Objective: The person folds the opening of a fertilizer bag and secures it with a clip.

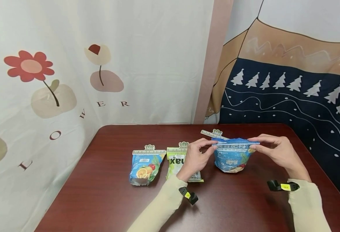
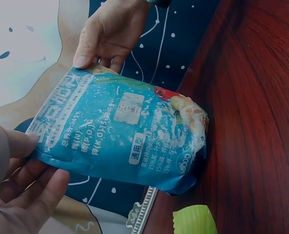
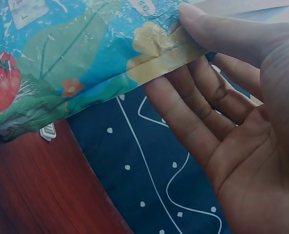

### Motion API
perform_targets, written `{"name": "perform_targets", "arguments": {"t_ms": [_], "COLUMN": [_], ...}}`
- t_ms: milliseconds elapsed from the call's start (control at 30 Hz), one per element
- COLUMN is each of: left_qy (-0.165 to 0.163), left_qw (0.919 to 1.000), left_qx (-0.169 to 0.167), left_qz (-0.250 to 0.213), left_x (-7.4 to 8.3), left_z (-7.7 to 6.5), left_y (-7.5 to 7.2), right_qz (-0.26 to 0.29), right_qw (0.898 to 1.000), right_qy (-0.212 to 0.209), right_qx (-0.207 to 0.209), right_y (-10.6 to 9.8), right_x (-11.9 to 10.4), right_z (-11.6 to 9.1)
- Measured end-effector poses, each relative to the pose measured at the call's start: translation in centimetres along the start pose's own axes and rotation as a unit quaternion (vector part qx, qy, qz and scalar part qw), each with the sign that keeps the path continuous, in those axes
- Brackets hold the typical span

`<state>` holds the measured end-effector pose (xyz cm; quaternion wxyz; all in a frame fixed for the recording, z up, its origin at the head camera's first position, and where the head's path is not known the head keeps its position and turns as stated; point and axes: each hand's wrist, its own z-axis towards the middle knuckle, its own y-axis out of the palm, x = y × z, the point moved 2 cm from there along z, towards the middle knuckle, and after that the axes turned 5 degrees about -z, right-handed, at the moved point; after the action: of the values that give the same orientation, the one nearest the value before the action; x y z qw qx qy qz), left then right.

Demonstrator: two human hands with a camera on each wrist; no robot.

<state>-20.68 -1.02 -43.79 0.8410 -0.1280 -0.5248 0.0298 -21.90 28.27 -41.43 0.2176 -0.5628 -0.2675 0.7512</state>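
A blue fertilizer bag with fruit and vegetable pictures is stretched between both hands, its top fold facing me. My left hand pinches the bag's upper left corner between thumb and fingers. At the upper right corner my right hand pinches the edge; in the right wrist view its thumb lies on the front and the fingers behind. The bag's lower end is close to the table, and I cannot tell whether it touches. Behind the bag lies a white sealing clip, partly hidden by it.
Left of the hands, a second blue bag with a clip along its top lies on the dark red table. Beside it is a green bag, also clipped and partly covered by my left hand. Printed curtains hang behind the table.
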Motion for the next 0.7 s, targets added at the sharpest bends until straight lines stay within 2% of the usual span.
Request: {"name": "perform_targets", "arguments": {"t_ms": [167,367,633,700], "left_qy": [-0.014,-0.012,0.019,0.027], "left_qw": [0.9999,0.9997,0.9985,0.9982], "left_qx": [0.004,0.009,0.017,0.017], "left_qz": [0.007,0.021,0.050,0.052], "left_x": [0.00,0.14,0.26,0.30], "left_z": [-0.01,0.02,0.16,0.15], "left_y": [-0.06,-0.18,-0.07,0.00], "right_qz": [-0.003,0.003,0.024,0.021], "right_qw": [1.000,1.000,0.997,0.997], "right_qy": [-0.017,-0.031,-0.075,-0.074], "right_qx": [0.000,0.001,-0.003,-0.001], "right_y": [0.03,0.08,0.01,0.00], "right_x": [-0.08,-0.15,-0.27,-0.38], "right_z": [0.10,0.16,0.17,0.15]}}
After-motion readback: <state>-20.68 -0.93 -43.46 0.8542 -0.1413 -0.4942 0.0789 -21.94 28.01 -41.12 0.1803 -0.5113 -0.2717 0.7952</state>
